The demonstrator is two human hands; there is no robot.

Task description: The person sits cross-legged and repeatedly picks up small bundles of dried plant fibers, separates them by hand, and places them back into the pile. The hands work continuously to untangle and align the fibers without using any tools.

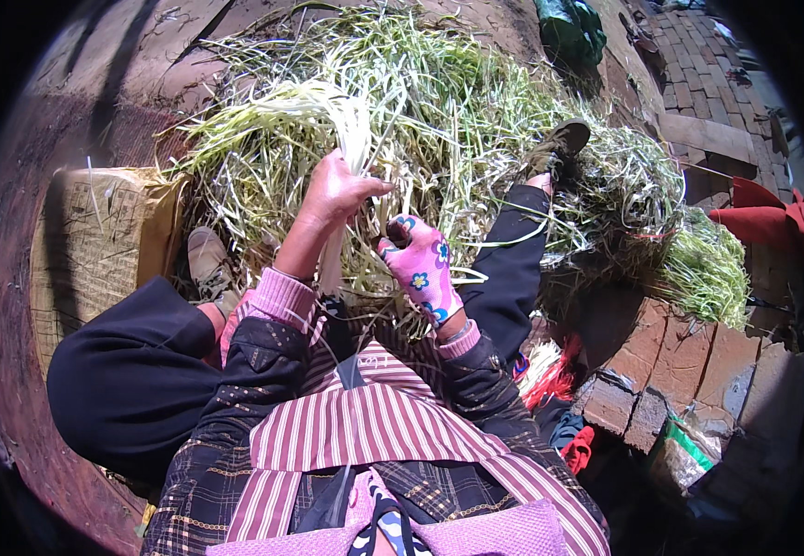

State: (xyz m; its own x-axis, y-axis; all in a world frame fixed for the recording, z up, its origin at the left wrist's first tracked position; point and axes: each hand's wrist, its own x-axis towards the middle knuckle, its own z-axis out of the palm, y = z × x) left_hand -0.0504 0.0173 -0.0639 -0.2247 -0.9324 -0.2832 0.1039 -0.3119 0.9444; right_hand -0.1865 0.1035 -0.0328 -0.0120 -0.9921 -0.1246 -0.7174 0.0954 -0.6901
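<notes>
My bare left hand (346, 187) grips a bundle of long, thin leafy stalks (352, 118). Their white parts rise above the fist, and the yellow-green tops bend over to the left. Some pale ends hang below that hand. Beside it on the right, my right hand (421, 267) wears a pink glove with a flower print. Its fingers are curled close to a few loose stalks, but whether it pinches any is hidden. Both hands are over a large heap of the same stalks (444, 118), spread between and beyond my legs.
A worn cardboard box (89, 243) stands at the left beside my shoe (209, 260). Stacked bricks (673, 347) lie at the right, with a greener bunch of stalks (704, 267) by them. Red and white strands (548, 372) lie near my right leg. A dark green bag (569, 31) stands behind.
</notes>
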